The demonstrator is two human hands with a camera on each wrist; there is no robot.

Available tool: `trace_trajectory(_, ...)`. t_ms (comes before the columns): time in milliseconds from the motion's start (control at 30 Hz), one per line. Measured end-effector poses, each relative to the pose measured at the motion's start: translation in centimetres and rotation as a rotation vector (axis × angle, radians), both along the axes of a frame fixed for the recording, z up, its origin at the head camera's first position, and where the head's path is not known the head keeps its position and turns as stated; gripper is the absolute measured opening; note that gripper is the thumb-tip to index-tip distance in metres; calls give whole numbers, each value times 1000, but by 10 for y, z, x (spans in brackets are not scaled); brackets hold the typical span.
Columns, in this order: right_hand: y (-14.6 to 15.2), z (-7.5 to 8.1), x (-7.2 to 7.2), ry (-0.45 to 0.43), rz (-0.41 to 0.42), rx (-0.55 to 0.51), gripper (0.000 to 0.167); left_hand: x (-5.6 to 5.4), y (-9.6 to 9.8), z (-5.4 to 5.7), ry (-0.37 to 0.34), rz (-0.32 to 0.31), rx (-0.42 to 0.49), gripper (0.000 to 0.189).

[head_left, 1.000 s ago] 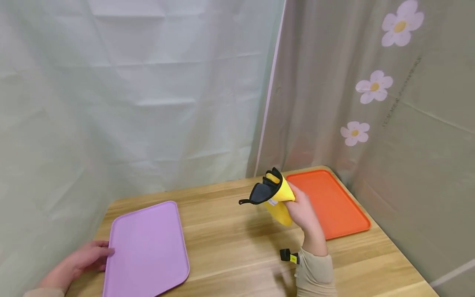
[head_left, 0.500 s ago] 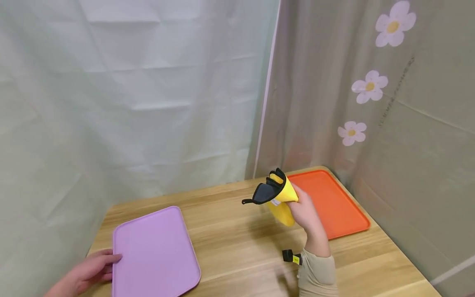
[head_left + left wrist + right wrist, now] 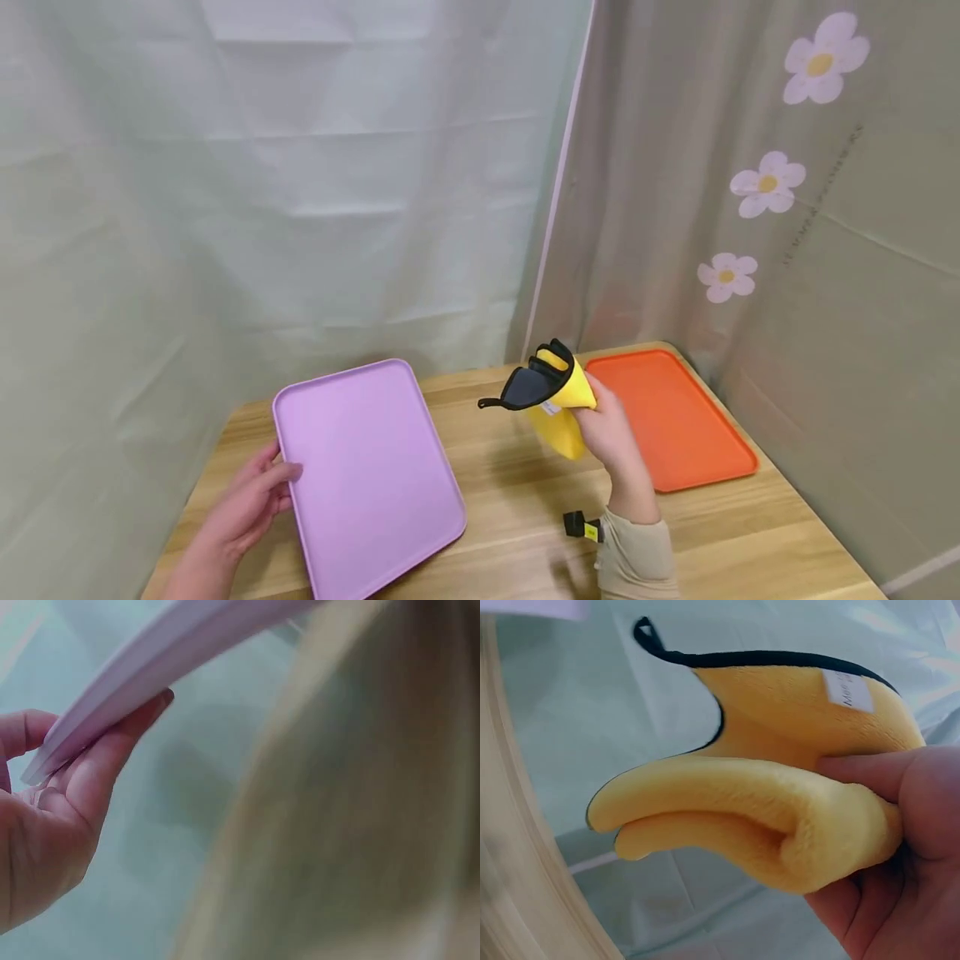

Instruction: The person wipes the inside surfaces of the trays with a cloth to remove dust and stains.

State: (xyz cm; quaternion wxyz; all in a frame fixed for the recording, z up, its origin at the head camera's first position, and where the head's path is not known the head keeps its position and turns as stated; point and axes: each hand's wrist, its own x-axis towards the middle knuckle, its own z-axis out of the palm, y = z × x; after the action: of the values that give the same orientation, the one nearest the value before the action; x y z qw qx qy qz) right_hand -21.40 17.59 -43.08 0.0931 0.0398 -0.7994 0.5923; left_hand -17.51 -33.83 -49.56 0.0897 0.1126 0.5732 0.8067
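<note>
In the head view my left hand (image 3: 247, 504) grips the left edge of a purple tray (image 3: 367, 475), thumb on top. The left wrist view shows the fingers under the tray's rim (image 3: 142, 682), with the tray raised and tilted over the table. My right hand (image 3: 611, 425) holds a bunched cleaning cloth (image 3: 573, 392), yellow on one side and dark grey on the other, with black edging. A hanging loop sticks out at its corner. From the right wrist, the cloth (image 3: 780, 817) shows thick folds and a white label, pinched between thumb and fingers above the table.
An orange tray (image 3: 675, 417) lies at the back right of the wooden table (image 3: 502, 500), partly behind the right hand. A black strap with a yellow tag (image 3: 585, 527) shows beside the right sleeve. Curtains (image 3: 337, 208) hang behind and at both sides.
My left hand has lifted the purple tray off the table and moved it right and away from me. The right hand keeps its hold on the cloth, almost still.
</note>
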Motion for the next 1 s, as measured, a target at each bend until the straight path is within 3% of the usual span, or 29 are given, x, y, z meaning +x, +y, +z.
trace_trajectory(133, -3, 6, -1, 40, -19, -51, 22, -10, 38, 22, 66, 52, 13, 39)
trace_trajectory(300, -8, 9, 0, 88, -43, -134, 21, -22, 71, 36, 90, 92, 6, 31)
trace_trajectory(633, -29, 13, 0, 237, -38, -282, 34, -41, 125, 53, 153, 5, -11, 29)
trace_trajectory(867, -43, 15, 8, 282, -101, -323, 41, -43, 159, 55, 177, -4, -38, 38)
trace_trajectory(1000, -54, 13, 13, 417, -99, -222, 49, -40, 173, 52, 166, 6, -49, 44)
